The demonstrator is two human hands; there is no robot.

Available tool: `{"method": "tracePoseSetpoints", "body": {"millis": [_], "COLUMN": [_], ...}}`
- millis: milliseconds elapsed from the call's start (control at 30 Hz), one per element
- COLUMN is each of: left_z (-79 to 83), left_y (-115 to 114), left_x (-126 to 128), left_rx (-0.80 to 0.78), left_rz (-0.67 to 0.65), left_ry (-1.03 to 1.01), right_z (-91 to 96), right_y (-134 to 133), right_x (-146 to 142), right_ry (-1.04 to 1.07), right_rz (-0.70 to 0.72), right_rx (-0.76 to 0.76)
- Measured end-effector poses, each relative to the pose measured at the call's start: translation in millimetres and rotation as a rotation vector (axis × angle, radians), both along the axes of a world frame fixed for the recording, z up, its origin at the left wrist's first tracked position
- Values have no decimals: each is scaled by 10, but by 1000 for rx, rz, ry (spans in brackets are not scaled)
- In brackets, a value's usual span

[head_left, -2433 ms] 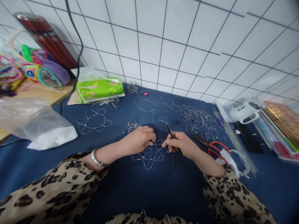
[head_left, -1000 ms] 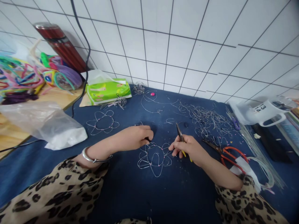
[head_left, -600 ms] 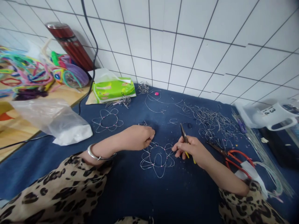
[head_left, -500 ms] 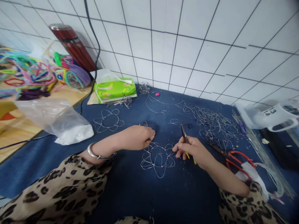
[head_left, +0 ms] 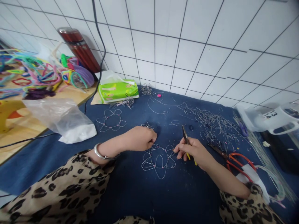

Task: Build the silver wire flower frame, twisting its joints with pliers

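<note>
A flower-shaped wire frame (head_left: 161,167), with pink beads around its ring, lies on the blue cloth between my hands. My left hand (head_left: 144,137) is closed at the frame's upper left edge, its fingertips turned down out of sight; I cannot make out what they hold. Behind its knuckles a few short wire bits (head_left: 147,125) show. My right hand (head_left: 192,151) grips needle-nose pliers (head_left: 184,133) with yellow handles, jaws pointing up and away. Its fingertips come close to the frame's right petals. A second wire flower (head_left: 111,120) rests further left.
A heap of tangled wire (head_left: 210,121) lies at the back right, near red-handled cutters (head_left: 240,165) and a white jug (head_left: 280,118). A green tissue pack (head_left: 118,91), a plastic bag (head_left: 77,132) and a red thermos (head_left: 80,49) stand to the left.
The whole view has shifted slightly, so most things sit a little further right. Both hands keep nearly the same pose beside the wire frame.
</note>
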State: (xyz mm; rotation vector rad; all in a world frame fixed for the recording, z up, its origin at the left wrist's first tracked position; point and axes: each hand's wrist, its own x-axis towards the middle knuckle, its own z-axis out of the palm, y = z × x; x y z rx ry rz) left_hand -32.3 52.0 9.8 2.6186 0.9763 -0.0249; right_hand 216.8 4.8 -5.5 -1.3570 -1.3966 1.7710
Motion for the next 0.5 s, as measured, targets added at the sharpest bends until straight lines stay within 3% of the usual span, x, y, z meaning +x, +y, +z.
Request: {"method": "tracePoseSetpoints", "body": {"millis": [500], "left_z": [224], "left_y": [-81], "left_x": [-10], "left_rx": [-72], "left_rz": [23], "left_ry": [-12], "right_z": [39], "right_y": [-6], "right_x": [-5], "right_ry": [-6], "right_rz": [12], "right_rx": [-4]}}
